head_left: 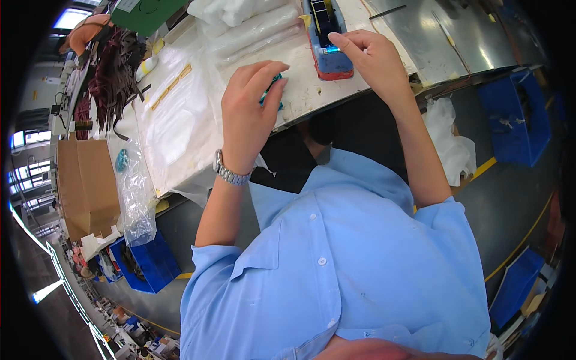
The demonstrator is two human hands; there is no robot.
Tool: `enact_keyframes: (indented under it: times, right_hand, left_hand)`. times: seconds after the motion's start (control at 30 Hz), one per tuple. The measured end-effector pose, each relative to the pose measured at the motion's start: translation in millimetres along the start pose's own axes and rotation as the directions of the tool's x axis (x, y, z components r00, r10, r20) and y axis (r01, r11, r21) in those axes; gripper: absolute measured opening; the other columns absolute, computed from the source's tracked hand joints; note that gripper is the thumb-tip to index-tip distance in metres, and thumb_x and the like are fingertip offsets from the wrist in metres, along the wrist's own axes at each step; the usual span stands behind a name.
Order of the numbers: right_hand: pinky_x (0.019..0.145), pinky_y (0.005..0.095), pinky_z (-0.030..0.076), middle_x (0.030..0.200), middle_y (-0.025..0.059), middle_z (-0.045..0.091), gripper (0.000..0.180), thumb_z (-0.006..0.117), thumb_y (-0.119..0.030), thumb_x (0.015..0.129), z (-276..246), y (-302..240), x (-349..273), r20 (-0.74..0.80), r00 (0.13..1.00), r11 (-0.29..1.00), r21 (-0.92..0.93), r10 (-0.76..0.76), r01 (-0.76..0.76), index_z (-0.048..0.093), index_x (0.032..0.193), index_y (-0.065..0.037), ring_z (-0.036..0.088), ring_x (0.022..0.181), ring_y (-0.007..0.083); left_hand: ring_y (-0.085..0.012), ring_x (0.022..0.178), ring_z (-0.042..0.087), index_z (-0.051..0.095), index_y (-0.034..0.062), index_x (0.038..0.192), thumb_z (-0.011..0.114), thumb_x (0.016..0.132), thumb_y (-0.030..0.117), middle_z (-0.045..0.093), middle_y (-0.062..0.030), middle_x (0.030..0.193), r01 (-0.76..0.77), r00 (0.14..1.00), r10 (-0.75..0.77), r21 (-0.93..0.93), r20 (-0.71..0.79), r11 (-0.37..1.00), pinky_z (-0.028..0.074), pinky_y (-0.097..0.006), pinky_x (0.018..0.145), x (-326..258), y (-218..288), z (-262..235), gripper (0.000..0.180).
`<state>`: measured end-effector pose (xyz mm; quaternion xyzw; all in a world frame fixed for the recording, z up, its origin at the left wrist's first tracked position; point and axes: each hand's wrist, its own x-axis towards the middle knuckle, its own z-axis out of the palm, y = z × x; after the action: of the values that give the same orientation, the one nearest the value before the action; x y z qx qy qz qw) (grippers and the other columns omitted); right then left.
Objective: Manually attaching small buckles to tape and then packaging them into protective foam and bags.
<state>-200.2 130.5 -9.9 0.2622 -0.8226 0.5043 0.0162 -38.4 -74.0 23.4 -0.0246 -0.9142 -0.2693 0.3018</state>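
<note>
Tape dispenser (336,63): overhung by right hand (371,55), pinch unclear | teal item (264,96): loosely held by left hand (247,107) | tape (324,21): best drawn straight

A pale worktable (296,99) stretches beneath my left hand (247,108) and my right hand (379,65). On it, a blue tape dispenser (333,65) with a red base stands by my right hand; clear plastic bags (255,37) lie beyond my left, thin white plastic (180,123) to its left.

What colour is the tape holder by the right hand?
The tape holder is blue with a red bottom edge, seen in the head view.
</note>
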Motion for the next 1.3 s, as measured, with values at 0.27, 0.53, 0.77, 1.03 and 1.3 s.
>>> enact_keyframes:
  times: [0.27,0.53,0.77,1.03,1.3]
  right_hand:
    - [0.061,0.0257,0.055,0.082,0.0061,0.076,0.028,0.084,-0.025,0.093,9.3,3.4,10.5,0.104,0.991,0.9,0.418,0.088,-0.124,0.08,0.1,0.002,0.071,0.076,0.0095]
    - [0.066,0.0205,0.043,0.082,-0.0047,0.066,0.014,0.079,-0.01,0.098,-10.9,-38.7,-134.1,0.212,0.953,0.778,0.551,0.218,-0.301,0.073,0.093,0.002,0.052,0.072,0.0003]
    - [0.07,0.0216,0.047,0.085,-0.0012,0.069,0.015,0.078,-0.011,0.1,19.0,5.7,-165.7,0.262,0.906,0.755,0.501,0.332,-0.422,0.074,0.093,0.002,0.058,0.075,0.0035]
    - [0.076,0.0216,0.05,0.099,0.0036,0.075,0.012,0.073,-0.008,0.104,13.0,-9.4,-172.0,0.176,0.945,0.695,0.642,0.277,-0.323,0.071,0.097,0.002,0.061,0.082,0.0038]
    - [0.074,0.0231,0.054,0.096,0.0093,0.082,0.012,0.069,-0.008,0.106,6.2,-13.5,-164.2,0.303,0.917,0.691,0.605,0.258,-0.395,0.071,0.098,0.0,0.065,0.076,0.0052]
  left_hand:
    - [-0.015,0.076,0.068,0.079,0.0055,0.107,0.08,0.093,0.011,0.072,-0.0053,0.087,-0.107,0.992,0.12,-0.227,0.045,0.968,0.055,-0.029,0.07,93.4,-22.4,70.0,0.016]
    - [-0.0299,0.07,0.067,0.072,0.0066,0.124,0.076,0.091,0.011,0.068,-0.0151,0.08,0.038,0.992,-0.026,-0.102,0.123,0.994,0.052,-0.042,0.066,114.1,1.5,61.9,0.033]
    - [-0.0313,0.066,0.066,0.075,0.0056,0.117,0.073,0.094,0.015,0.068,-0.0175,0.075,0.062,0.992,-0.053,-0.081,0.113,0.995,0.052,-0.044,0.065,124.6,0.8,60.0,0.024]
    - [-0.0248,0.073,0.074,0.075,0.0013,0.12,0.075,0.097,0.014,0.076,-0.0193,0.083,0.132,0.991,-0.131,-0.06,0.023,0.989,0.057,-0.036,0.069,97.0,-26.0,1.4,0.026]
    - [-0.0223,0.074,0.077,0.083,0.0066,0.104,0.076,0.096,0.02,0.08,-0.013,0.086,0.239,0.964,-0.263,0.539,-0.034,0.807,0.058,-0.033,0.07,12.3,-198.6,-140.1,0.018]
